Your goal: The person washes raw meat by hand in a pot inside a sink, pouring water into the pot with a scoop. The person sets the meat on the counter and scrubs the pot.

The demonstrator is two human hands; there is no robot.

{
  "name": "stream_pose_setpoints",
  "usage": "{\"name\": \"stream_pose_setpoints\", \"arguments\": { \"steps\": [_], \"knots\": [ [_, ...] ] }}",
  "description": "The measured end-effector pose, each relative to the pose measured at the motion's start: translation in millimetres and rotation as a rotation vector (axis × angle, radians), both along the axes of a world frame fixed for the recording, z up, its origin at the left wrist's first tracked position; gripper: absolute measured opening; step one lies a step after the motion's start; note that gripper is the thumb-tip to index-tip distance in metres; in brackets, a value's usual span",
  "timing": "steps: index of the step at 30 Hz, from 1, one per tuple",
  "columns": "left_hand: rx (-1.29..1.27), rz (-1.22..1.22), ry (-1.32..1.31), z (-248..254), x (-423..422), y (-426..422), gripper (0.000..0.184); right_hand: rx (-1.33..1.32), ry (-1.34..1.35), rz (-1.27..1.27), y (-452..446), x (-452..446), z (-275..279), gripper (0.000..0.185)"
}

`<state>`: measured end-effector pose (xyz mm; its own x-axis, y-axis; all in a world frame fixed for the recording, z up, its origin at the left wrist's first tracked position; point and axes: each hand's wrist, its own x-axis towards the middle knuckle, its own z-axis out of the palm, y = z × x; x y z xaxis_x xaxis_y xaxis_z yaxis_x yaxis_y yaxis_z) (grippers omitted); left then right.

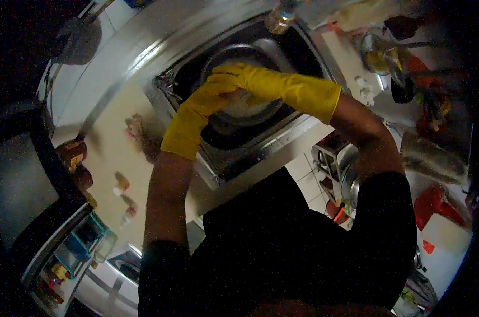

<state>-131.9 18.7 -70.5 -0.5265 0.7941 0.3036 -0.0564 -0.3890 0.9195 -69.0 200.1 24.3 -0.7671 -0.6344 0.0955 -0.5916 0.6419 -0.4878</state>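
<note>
Both my hands wear yellow rubber gloves and meet over a round pan or bowl (250,112) with a pale inside, which sits in the dark sink (218,138). My left hand (217,91) comes in from the lower left, its fingers bent and close together. From the right, my right hand (246,77) reaches across, and its fingers overlap those of the left. Anything between the gloves is hidden, and the fingers are dim and slightly blurred.
A tap-like fitting (278,22) stands at the sink's far edge. Small bottles (121,184) and brown jars (73,154) are on the left counter (105,164), near a teal rack (81,240). To the right are metal pots (350,182) and a white board (445,240).
</note>
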Motion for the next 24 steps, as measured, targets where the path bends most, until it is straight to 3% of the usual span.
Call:
{"name": "stream_pose_setpoints", "arguments": {
  "steps": [1, 2, 4, 7, 8, 10, 12, 17, 22, 24],
  "knots": [
    [0.204, 0.046, 0.331, 5.6, -2.7, 0.2, 0.036, 0.145, 0.134, 0.010, -0.2, 1.8, 4.9, 0.076],
    [0.232, 0.035, 0.560, 28.1, -9.9, 2.6, 0.031, 0.199, 0.213, -0.018, 0.2, 2.8, 7.7, 0.076],
    [0.242, 0.028, 0.793, 49.1, -13.9, -0.5, 0.026, 0.239, 0.297, -0.038, -6.1, 0.5, 7.6, 0.076],
    [0.012, -0.119, 0.878, 79.4, -10.0, 0.8, 0.027, 0.371, 0.234, -0.131, -16.9, -1.7, 6.4, 0.068],
    [-0.511, -0.306, 1.178, 111.3, -5.8, 17.8, 0.028, 0.375, 0.271, -0.183, -18.1, -1.7, 9.1, 0.058],
    [-1.068, -0.491, 1.429, 111.7, -4.2, 23.1, 0.030, 0.376, 0.311, -0.232, -18.0, -3.3, 14.1, 0.048],
    [-1.186, -0.451, 1.326, 110.4, -0.8, 27.2, 0.028, 0.377, 0.123, -0.266, -16.0, -9.3, 17.8, 0.039],
    [-1.075, -0.099, 0.840, 107.4, 2.8, 43.2, 0.025, 0.375, 0.062, -0.300, -10.7, -11.2, 7.1, 0.028],
    [-1.144, 0.139, 0.714, 96.9, 5.6, 45.0, 0.023, 0.463, -0.010, -0.360, -7.6, -19.4, -13.7, 0.021],
    [-1.226, 0.238, 0.735, 87.3, 6.2, 44.0, 0.023, 0.263, -0.026, -0.557, -4.7, -21.8, -37.5, 0.023]
  ]
}}
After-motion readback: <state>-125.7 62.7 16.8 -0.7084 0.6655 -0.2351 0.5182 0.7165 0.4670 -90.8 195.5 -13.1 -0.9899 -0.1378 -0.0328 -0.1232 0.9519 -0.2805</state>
